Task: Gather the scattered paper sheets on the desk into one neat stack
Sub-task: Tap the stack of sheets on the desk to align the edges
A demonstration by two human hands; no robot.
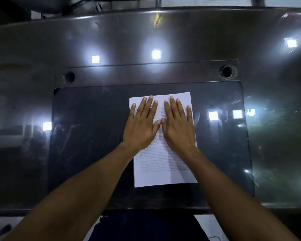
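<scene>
One squared stack of white printed paper sheets (162, 167) lies on the dark desk pad (87, 136) in the middle of the desk. My left hand (141, 124) lies flat on the stack's upper left part, fingers straight and spread. My right hand (178, 124) lies flat beside it on the upper right part, fingers straight. The two thumbs touch at the stack's middle. The hands hide much of the top sheet's upper half; its lower half shows lines of print. No loose sheets are visible elsewhere on the desk.
The glossy dark desk (146, 35) reflects several ceiling lights. Two round cable holes (69, 77) (227, 71) sit behind the pad. The desk's near edge (250, 206) runs just above my lap.
</scene>
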